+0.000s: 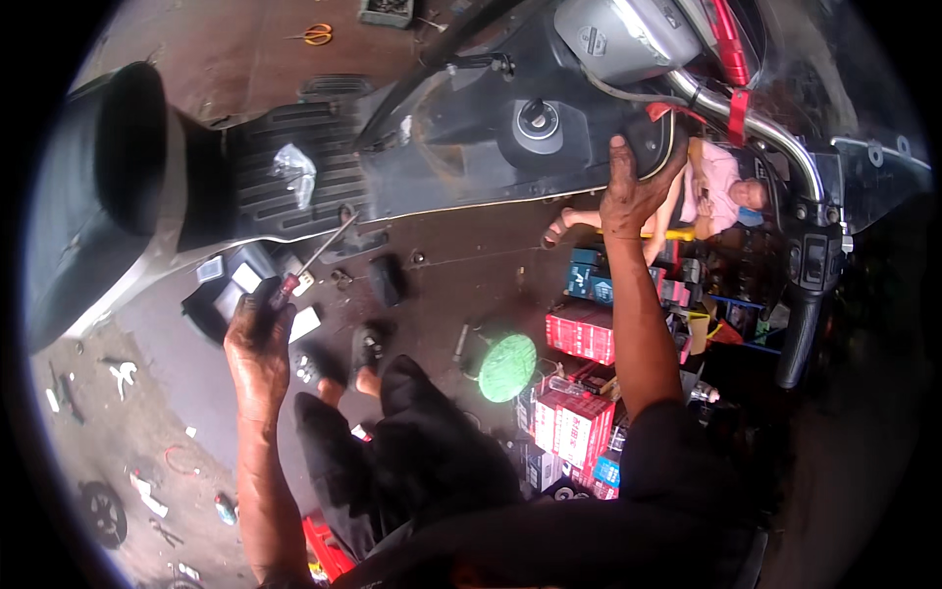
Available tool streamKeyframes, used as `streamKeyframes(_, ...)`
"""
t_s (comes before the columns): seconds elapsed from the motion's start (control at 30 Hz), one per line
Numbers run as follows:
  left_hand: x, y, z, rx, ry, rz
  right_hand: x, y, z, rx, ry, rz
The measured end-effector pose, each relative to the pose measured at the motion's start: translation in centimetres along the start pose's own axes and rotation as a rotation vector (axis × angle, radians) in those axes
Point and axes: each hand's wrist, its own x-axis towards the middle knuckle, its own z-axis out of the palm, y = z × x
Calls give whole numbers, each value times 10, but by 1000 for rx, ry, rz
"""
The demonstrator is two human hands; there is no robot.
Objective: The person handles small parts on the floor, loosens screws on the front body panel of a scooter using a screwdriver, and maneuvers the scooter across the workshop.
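My left hand (259,344) is closed around the red handle of a screwdriver (327,245), whose metal shaft points up toward the scooter's footboard (280,182). My right hand (636,199) grips the edge of the scooter's dark front panel (461,162), thumb raised along it and other fingers partly hidden. A round ignition lock (537,123) is set in that panel, left of the thumb. Beside the right hand, a red-edged part (672,113) shows at the panel's corner. A crumpled clear plastic bag (294,175) lies on the footboard.
The scooter's seat (108,187) is at left, its handlebar grip (803,339) at right. Red and white boxes (574,422) are stacked below my right arm, near a green round stool (507,368). A person in a pink shirt (719,177) sits beyond. Orange-handled scissors (317,34) lie on the floor.
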Motion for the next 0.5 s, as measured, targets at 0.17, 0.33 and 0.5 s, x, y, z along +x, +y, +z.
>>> streamKeyframes(0.17,29,-48,19,86,59,-26,-4,-1,37,226,74,17)
streamKeyframes(0.33,25,-48,15,-81,565,271,-8,-3,28,153,153,31)
streamKeyframes(0.5,71,-35,-89,685,827,880,13,31,19,-345,231,-560)
